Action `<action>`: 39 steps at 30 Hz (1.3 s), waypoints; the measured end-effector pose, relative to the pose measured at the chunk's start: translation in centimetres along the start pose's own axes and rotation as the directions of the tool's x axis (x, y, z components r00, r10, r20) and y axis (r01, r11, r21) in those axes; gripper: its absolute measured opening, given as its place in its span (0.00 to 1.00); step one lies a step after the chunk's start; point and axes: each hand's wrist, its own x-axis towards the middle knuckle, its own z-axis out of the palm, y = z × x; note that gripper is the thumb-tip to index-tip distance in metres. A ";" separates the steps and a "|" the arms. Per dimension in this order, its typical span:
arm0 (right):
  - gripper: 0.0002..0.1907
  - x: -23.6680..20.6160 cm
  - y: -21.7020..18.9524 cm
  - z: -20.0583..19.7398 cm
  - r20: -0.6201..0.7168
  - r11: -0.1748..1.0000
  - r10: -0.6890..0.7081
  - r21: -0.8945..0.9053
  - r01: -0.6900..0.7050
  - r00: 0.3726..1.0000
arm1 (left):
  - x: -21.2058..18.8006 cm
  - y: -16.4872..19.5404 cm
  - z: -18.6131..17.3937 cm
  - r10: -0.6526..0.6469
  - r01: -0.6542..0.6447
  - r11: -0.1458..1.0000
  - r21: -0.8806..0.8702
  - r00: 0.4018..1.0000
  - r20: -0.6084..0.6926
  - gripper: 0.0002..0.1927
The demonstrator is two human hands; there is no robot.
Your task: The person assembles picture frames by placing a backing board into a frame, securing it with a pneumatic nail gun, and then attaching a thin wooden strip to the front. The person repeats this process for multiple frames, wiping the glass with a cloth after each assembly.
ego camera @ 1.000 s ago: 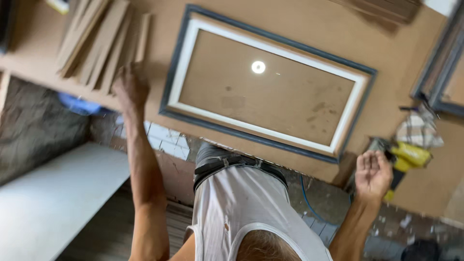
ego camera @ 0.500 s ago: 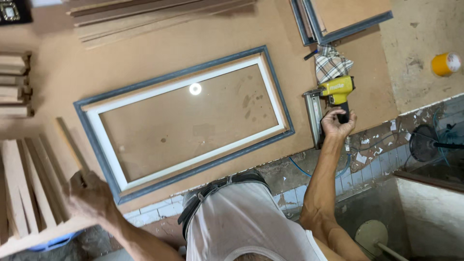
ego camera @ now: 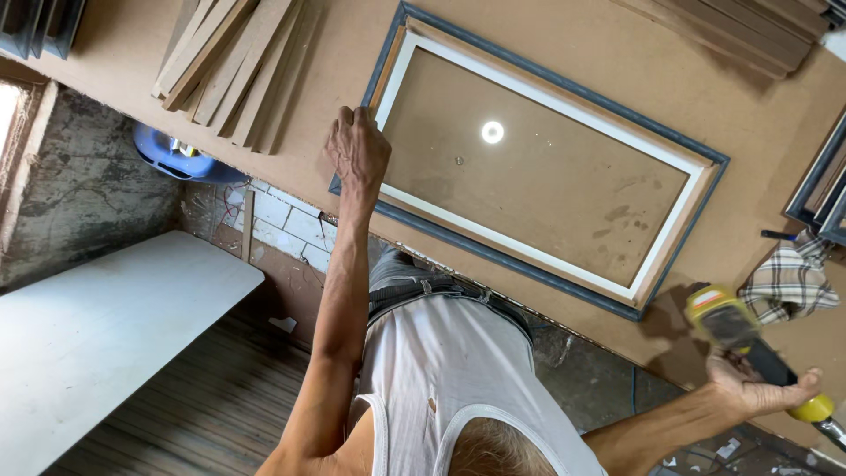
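Your left hand reaches out on a straight arm, knuckles up, fingers curled together and pressing down on the short end of the picture frame, right at its corner. The frame lies flat on the brown workbench, grey-blue on its outer edge, white on the inner lip, with a glossy panel in the middle catching a round spot of light. Your right hand hangs off the bench's near edge, forearm bent, fingers clamped around the grip of a yellow-and-black nail gun (blurred, so finer detail of the grip can't be told).

Just beyond your left fingertips a loose fan of wooden strips lies on the bench, with a bare strip of board between it and the frame. Past the nail gun's nose sits a crumpled plaid cloth, and beyond that the corner of another frame. Bare bench runs between the frame's long near side and the bench edge.
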 end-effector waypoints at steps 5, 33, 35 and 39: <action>0.28 -0.5 0.5 -1.4 0.174 0.978 -0.037 -0.196 0.071 0.984 | -0.2 -0.1 3.0 -0.012 0.013 1.000 0.026 0.999 -0.047 0.15; 0.18 -12.5 16.3 26.6 0.911 0.927 0.343 -0.289 0.239 -0.227 | 0.4 0.6 4.4 -0.148 0.106 0.966 -0.237 0.975 -0.168 0.09; 0.16 -15.2 20.7 29.6 0.857 0.876 0.452 -0.375 0.303 -0.247 | 0.5 0.6 4.3 -0.159 0.120 0.963 -0.241 0.976 -0.151 0.10; 0.08 -19.1 28.5 35.1 0.703 0.818 0.563 -0.399 0.415 -0.434 | 0.5 0.6 4.1 -0.174 0.138 0.961 -0.239 0.976 -0.134 0.10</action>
